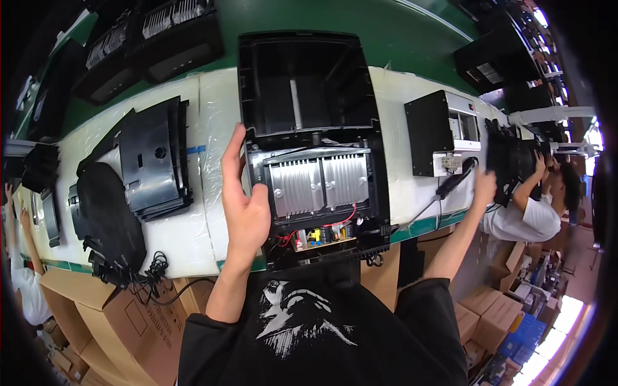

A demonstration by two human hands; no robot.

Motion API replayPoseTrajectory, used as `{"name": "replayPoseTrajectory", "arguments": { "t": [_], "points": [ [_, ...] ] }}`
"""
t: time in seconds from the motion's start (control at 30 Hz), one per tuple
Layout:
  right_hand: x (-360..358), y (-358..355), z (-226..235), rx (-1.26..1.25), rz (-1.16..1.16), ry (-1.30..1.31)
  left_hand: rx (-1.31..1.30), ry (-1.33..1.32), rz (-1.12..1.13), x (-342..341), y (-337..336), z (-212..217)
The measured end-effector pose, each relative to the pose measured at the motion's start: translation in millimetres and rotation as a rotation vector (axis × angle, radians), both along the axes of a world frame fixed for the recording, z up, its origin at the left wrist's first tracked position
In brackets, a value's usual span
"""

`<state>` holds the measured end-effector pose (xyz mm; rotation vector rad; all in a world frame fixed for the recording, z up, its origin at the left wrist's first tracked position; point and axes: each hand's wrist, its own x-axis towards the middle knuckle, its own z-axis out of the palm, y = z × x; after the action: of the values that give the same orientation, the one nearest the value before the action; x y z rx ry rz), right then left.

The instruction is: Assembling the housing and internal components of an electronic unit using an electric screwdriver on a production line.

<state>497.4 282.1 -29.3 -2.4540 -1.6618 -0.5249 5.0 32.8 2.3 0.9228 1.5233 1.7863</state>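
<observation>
An open black appliance housing (309, 77) lies on the white-covered bench in front of me. Inside it sit a ribbed aluminium heat sink (318, 183) and a small circuit board with red wires (318, 235). My left hand (246, 196) grips the housing's left edge, fingers pointing up along the wall and thumb inside by the heat sink. My right arm stretches far to the right; my right hand (484, 185) closes on the upper end of a black corded tool (454, 181) lying at the bench edge.
A black box with a white front (444, 132) stands right of the housing. Stacked black plastic panels (154, 157), a rounded black cover (109, 212) and coiled cables (151, 273) lie left. Cardboard boxes (129, 315) stand below. A co-worker (534, 215) handles black parts at right; another person (22, 270) is left.
</observation>
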Motion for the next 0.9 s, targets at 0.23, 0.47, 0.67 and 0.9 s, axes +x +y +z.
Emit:
{"name": "replayPoseTrajectory", "arguments": {
  "t": [0.23, 0.47, 0.67, 0.9],
  "points": [
    [-15, -26, -53, -0.177, 0.021, 0.596, -0.024, 0.053, -0.012, 1, -2, 1],
    [-8, -28, -51, 0.235, 0.171, 1.092, -0.091, 0.057, -0.034, 9, -15, -4],
    [-31, -78, 103, 0.942, 0.77, 1.577, -0.171, -0.084, 0.012, 14, -20, -1],
    [-37, -102, 159, 0.803, 1.293, 1.388, -0.227, -0.006, -0.004, 13, -7, -3]
  ]
}}
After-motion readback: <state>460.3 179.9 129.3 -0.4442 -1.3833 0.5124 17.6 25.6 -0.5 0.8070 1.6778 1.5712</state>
